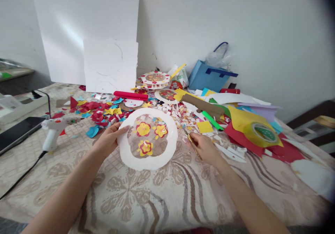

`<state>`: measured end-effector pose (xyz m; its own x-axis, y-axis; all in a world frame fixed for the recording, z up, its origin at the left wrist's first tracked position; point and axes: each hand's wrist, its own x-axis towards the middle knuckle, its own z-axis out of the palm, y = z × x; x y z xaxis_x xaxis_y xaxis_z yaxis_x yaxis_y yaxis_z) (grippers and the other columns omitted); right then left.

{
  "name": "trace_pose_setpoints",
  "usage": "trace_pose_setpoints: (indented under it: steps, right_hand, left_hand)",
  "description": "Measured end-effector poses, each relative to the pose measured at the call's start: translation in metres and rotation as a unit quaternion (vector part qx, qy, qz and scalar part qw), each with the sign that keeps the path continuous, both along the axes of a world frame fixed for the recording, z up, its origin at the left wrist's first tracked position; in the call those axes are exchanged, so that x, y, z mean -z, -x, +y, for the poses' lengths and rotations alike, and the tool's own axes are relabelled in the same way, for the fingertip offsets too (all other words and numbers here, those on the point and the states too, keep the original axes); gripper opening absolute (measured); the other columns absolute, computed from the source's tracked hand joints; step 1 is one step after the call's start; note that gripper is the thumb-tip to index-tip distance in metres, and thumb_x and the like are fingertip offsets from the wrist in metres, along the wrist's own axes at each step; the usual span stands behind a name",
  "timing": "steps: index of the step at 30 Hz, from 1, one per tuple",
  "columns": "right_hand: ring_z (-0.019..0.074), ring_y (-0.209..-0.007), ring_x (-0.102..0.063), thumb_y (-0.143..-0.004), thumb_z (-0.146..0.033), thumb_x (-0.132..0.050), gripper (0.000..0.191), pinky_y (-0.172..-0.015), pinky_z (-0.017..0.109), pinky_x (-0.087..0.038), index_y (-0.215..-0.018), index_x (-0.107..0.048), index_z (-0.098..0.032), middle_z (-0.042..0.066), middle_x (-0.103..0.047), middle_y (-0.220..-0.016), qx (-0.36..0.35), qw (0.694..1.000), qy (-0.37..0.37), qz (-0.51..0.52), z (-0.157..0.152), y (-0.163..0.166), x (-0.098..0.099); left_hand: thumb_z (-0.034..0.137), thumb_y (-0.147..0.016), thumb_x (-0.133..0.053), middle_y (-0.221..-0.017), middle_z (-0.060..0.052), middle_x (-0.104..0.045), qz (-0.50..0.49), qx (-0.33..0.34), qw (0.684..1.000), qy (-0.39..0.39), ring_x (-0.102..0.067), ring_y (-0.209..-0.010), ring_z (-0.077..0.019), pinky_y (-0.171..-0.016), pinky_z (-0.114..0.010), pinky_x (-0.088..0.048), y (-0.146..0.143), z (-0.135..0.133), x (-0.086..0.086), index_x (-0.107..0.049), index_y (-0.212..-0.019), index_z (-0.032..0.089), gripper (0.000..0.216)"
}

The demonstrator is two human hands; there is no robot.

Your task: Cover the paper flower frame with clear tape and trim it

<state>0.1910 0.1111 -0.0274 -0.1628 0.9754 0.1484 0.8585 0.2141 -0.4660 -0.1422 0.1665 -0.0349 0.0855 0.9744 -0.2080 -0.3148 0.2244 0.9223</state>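
Observation:
My left hand (112,138) grips the left rim of a round white frame (167,152), its thumb on top. A clear window fills the frame's middle, with three yellow and red paper flowers (143,129) on it. The frame is tilted a little above the patterned tablecloth. My right hand (200,146) is closed around a slim gold-coloured craft knife (193,144), just right of the frame. The knife's thin tip points up and left, apart from the rim, near small white scraps (190,117).
A white glue gun (53,132) with a cord and a phone (19,132) lie at left. Paper stars (96,115) and scraps spread behind the frame. Coloured sheets and a tape roll (263,133) are at right. A blue bag (206,76) and white boards (110,66) stand behind.

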Motion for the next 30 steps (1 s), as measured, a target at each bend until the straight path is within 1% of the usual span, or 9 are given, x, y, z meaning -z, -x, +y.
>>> trace_pose_setpoints:
  steps: [4, 8, 11, 14, 19, 25, 30]
  right_hand:
    - [0.0114, -0.051, -0.036, -0.088, -0.056, -0.042, 0.043, -0.050, 0.024, -0.022, -0.064, -0.037, -0.020, -0.004, -0.040, -0.053, 0.009, 1.000, -0.007, 0.025, 0.007, -0.004, -0.006]
    - [0.0121, -0.050, -0.034, -0.086, -0.062, -0.038, 0.048, -0.049, 0.025, -0.021, -0.062, -0.036, -0.021, -0.002, -0.039, -0.051, 0.013, 0.997, -0.061, 0.035, 0.027, -0.013, -0.025]
    - [0.0125, -0.048, -0.035, -0.087, -0.062, -0.036, 0.048, -0.050, 0.026, -0.022, -0.061, -0.036, -0.021, -0.002, -0.040, -0.049, 0.011, 0.997, -0.063, 0.041, 0.039, -0.015, -0.034]
    - [0.0124, -0.049, -0.036, -0.087, -0.060, -0.036, 0.046, -0.050, 0.025, -0.022, -0.063, -0.036, -0.021, -0.002, -0.040, -0.051, 0.015, 0.998, -0.052, 0.043, 0.040, -0.010, -0.028]
    - [0.0119, -0.053, -0.035, -0.087, -0.054, -0.043, 0.043, -0.052, 0.025, -0.021, -0.063, -0.036, -0.020, -0.002, -0.041, -0.055, -0.012, 0.999, -0.033, -0.007, 0.026, 0.001, -0.010]
    - [0.0116, -0.052, -0.033, -0.086, -0.055, -0.045, 0.044, -0.052, 0.025, -0.020, -0.061, -0.035, -0.019, -0.002, -0.040, -0.054, -0.020, 0.999, -0.026, -0.020, 0.019, 0.003, -0.012]
    - [0.0113, -0.052, -0.033, -0.086, -0.055, -0.045, 0.045, -0.052, 0.026, -0.020, -0.061, -0.034, -0.019, -0.003, -0.039, -0.053, -0.025, 0.999, -0.031, -0.029, 0.017, 0.003, -0.013]
  left_hand:
    - [0.017, -0.056, -0.083, -0.070, -0.002, -0.072, -0.020, -0.010, 1.000, 0.001, -0.064, -0.053, -0.0126, -0.048, -0.019, -0.053, 0.000, 0.001, 0.000, -0.063, -0.085, 0.015, 0.035]
    - [0.017, -0.058, -0.082, -0.071, -0.002, -0.072, -0.029, -0.009, 1.000, -0.002, -0.064, -0.053, -0.0124, -0.049, -0.019, -0.053, 0.001, 0.004, 0.002, -0.063, -0.087, 0.014, 0.034]
    - [0.017, -0.060, -0.081, -0.072, -0.003, -0.072, -0.028, -0.002, 1.000, -0.006, -0.065, -0.054, -0.0128, -0.050, -0.020, -0.053, 0.002, 0.004, 0.004, -0.064, -0.088, 0.014, 0.032]
    - [0.018, -0.062, -0.080, -0.073, -0.003, -0.072, -0.026, -0.004, 1.000, -0.009, -0.065, -0.054, -0.0129, -0.050, -0.020, -0.053, 0.003, 0.004, 0.005, -0.064, -0.089, 0.014, 0.032]
    - [0.019, -0.062, -0.080, -0.072, -0.002, -0.072, -0.025, -0.001, 0.999, -0.020, -0.065, -0.055, -0.0127, -0.051, -0.020, -0.053, 0.003, 0.004, 0.007, -0.064, -0.091, 0.015, 0.033]
    - [0.020, -0.062, -0.080, -0.072, -0.001, -0.072, -0.023, 0.004, 0.999, -0.024, -0.064, -0.054, -0.0118, -0.049, -0.019, -0.053, 0.003, 0.004, 0.006, -0.064, -0.088, 0.015, 0.031]
    - [0.019, -0.061, -0.081, -0.072, 0.000, -0.071, -0.026, -0.006, 0.999, -0.021, -0.064, -0.054, -0.0112, -0.050, -0.018, -0.053, 0.002, 0.003, 0.007, -0.064, -0.089, 0.015, 0.033]
